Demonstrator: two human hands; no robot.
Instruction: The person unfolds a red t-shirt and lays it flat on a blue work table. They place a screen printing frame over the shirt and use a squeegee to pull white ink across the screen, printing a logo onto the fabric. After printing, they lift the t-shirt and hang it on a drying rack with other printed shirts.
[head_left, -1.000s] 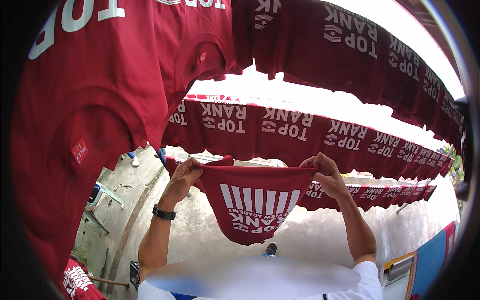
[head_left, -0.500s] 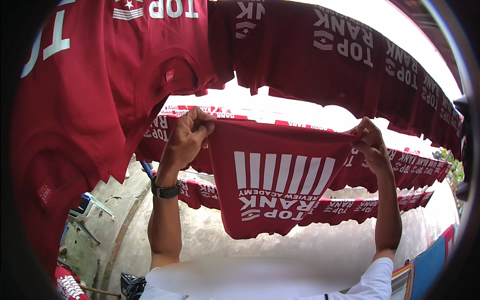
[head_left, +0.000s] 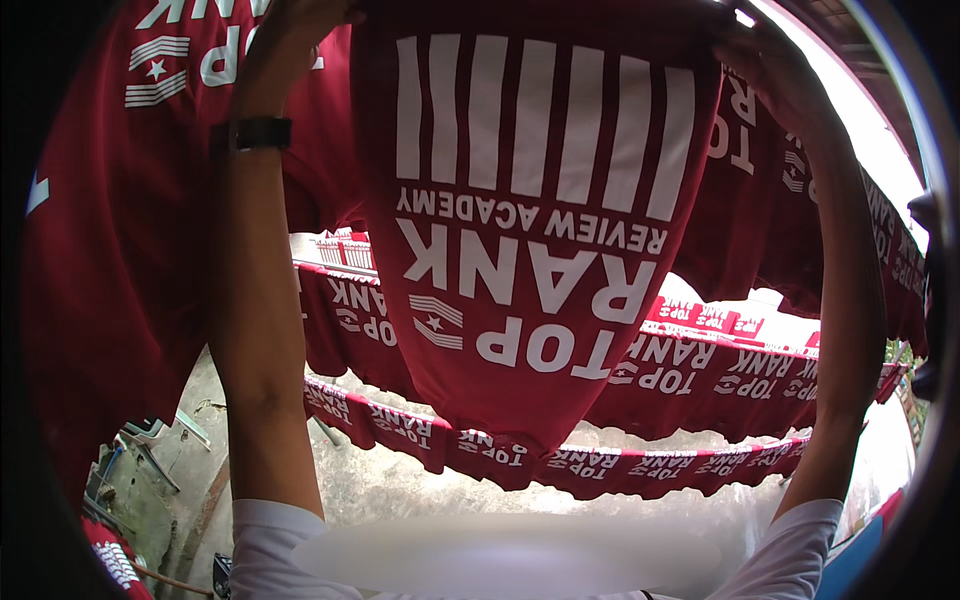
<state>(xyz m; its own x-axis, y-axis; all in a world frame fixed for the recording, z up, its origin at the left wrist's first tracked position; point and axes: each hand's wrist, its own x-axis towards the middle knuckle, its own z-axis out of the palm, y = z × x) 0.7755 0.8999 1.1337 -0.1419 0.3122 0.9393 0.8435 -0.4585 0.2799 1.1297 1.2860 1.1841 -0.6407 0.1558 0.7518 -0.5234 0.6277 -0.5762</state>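
Note:
A maroon shirt point(head_left: 450, 385) with white printed lettering and stripes hangs upside down in front of me, stretched between both raised hands. My left hand point(head_left: 300, 30) is closed on its upper left edge, partly cut off by the top of the picture. A dark watch point(head_left: 255, 133) circles that wrist. On the opposite side my right hand point(head_left: 775, 75) grips the upper right edge, its fingers dim in shadow. Close behind the held shirt, other maroon shirts point(head_left: 160, 230) hang at the upper left, and another row point(head_left: 765, 235) runs along the upper right.
Lower rows of similar hung shirts point(head_left: 720, 385) stretch across the background above a concrete floor point(head_left: 385, 490). A metal-legged object point(head_left: 150, 450) stands at the lower left, near a printed maroon cloth point(head_left: 112, 560). Something blue point(head_left: 850, 560) shows at the lower right.
Both arms have risen, lifting the shirt higher and nearer, so it fills more of the picture. My hands have moved up toward the overhead row, still gripping its edges.

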